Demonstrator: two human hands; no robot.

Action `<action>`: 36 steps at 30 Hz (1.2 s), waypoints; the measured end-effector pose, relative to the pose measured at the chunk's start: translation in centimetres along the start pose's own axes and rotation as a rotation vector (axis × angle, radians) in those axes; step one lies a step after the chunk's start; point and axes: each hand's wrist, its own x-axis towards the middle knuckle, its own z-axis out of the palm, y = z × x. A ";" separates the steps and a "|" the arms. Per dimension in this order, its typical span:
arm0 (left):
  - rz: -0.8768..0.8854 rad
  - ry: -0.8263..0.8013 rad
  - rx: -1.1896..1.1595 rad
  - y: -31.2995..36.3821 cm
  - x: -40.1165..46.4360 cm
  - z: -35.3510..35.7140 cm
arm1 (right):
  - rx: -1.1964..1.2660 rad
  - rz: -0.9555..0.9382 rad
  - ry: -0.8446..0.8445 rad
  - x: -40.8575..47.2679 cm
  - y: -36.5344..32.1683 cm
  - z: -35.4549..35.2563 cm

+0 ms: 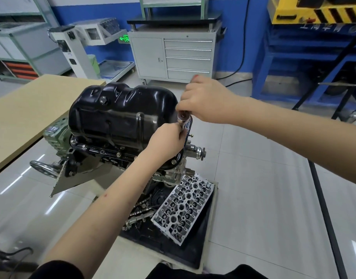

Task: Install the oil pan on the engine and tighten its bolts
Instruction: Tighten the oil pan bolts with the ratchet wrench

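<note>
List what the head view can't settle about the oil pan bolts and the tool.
- Bolt under the tool: hidden by the left hand and right hand.
- Tool handle: buried in the right hand, type unclear.
- Far rim of the oil pan: hidden by the pan itself.
- Near rim bolts: too small to judge tightness.

Both bare forearms reach forward and converge. The left hand (166, 138) sits lower, fingers curled in a pinch. The right hand (205, 101) hovers just above it, fingers curled downward, gripping.
</note>
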 end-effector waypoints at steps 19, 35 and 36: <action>-0.047 0.077 -0.029 0.2 0.4 0.8 | 0.182 0.218 0.004 -0.8 -0.1 0.5; -0.010 0.077 -0.009 0.1 0.3 0.6 | 0.141 0.300 -0.124 0.0 -0.8 -0.8; -0.006 0.083 -0.015 0.1 0.2 0.6 | 0.218 0.322 -0.161 -0.1 -0.7 -1.0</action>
